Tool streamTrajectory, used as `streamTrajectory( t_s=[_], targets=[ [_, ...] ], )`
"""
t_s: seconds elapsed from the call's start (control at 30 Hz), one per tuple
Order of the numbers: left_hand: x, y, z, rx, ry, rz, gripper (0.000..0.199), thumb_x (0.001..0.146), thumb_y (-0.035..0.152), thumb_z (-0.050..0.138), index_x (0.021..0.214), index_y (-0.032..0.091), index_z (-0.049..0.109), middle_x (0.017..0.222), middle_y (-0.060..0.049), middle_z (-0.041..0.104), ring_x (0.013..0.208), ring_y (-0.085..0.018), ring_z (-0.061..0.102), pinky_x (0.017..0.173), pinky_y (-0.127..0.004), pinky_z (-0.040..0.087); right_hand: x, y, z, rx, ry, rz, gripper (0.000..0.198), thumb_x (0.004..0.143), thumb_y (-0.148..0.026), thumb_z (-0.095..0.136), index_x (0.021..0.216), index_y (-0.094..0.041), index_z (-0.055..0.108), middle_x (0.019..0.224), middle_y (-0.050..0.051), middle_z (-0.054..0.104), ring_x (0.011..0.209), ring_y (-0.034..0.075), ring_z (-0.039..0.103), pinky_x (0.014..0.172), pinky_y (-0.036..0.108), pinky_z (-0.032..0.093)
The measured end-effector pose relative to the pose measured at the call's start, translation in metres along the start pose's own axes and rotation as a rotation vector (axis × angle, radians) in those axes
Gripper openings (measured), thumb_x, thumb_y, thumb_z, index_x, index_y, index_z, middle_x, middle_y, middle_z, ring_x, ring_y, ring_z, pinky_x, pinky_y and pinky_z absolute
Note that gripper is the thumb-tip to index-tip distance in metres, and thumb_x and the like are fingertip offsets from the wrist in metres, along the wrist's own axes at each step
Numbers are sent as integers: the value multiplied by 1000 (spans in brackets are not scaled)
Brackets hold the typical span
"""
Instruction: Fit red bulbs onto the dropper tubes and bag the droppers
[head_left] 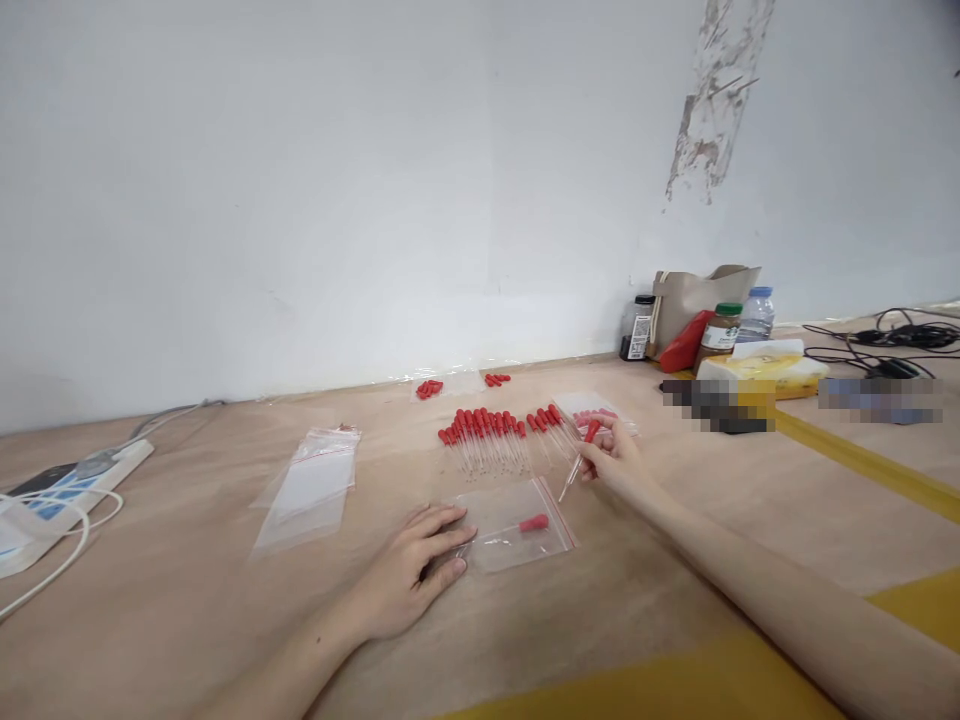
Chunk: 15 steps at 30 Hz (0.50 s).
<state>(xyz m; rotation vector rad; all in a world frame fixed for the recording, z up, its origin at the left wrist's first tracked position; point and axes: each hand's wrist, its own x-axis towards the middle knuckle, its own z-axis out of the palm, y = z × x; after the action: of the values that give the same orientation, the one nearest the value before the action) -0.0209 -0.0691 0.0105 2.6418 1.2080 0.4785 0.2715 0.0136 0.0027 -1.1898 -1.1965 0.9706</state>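
Note:
My left hand point(421, 562) lies with fingers stretched over the left end of a clear zip bag point(502, 505) on the table. Inside that bag is a glass dropper with a pinkish-red bulb point(534, 523). Between the fingers of my right hand point(611, 455) is another dropper point(572, 475), its red bulb up and its glass tip slanting down to the left, near the bag's red-striped edge. Beyond the bag, several red-bulbed droppers point(487, 425) lie side by side in a row. Behind my right hand is a bag of pink bulbs point(592, 412), partly hidden.
A stack of zip bags point(315, 480) lies to the left. Loose red bulbs point(429, 389) are near the wall. At the left edge is a power strip point(75, 500) with white cables. Jars point(724, 325), a tissue pack point(765, 370) and black cables point(900, 335) stand or lie at right.

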Motion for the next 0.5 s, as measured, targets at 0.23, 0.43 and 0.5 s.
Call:
streamTrajectory(
  t_s=[0.23, 0.43, 0.5],
  targets=[
    [-1, 0, 0, -7, 1, -2, 35, 88, 33, 41, 123, 30, 46, 131, -1, 43, 121, -22, 37, 102, -45, 29, -15, 11, 9, 216, -78, 137, 35, 67, -22, 61, 90, -24, 35, 62, -5, 51, 56, 12, 58, 58, 29, 53],
    [-1, 6, -4, 2, 13, -23, 43, 88, 36, 42, 130, 29, 36, 131, -2, 44, 120, -21, 38, 102, -45, 28, -23, 2, -2, -3, -439, 187, 33, 57, -33, 72, 73, -17, 47, 59, -3, 56, 49, 8, 53, 49, 22, 44],
    [-1, 6, -4, 5, 11, -30, 43, 88, 37, 41, 130, 29, 36, 131, -2, 44, 121, -22, 38, 102, -44, 28, -21, 2, -5, -103, -526, 131, 35, 54, -36, 73, 71, -15, 51, 55, -5, 53, 47, 6, 48, 45, 20, 38]
  ],
)
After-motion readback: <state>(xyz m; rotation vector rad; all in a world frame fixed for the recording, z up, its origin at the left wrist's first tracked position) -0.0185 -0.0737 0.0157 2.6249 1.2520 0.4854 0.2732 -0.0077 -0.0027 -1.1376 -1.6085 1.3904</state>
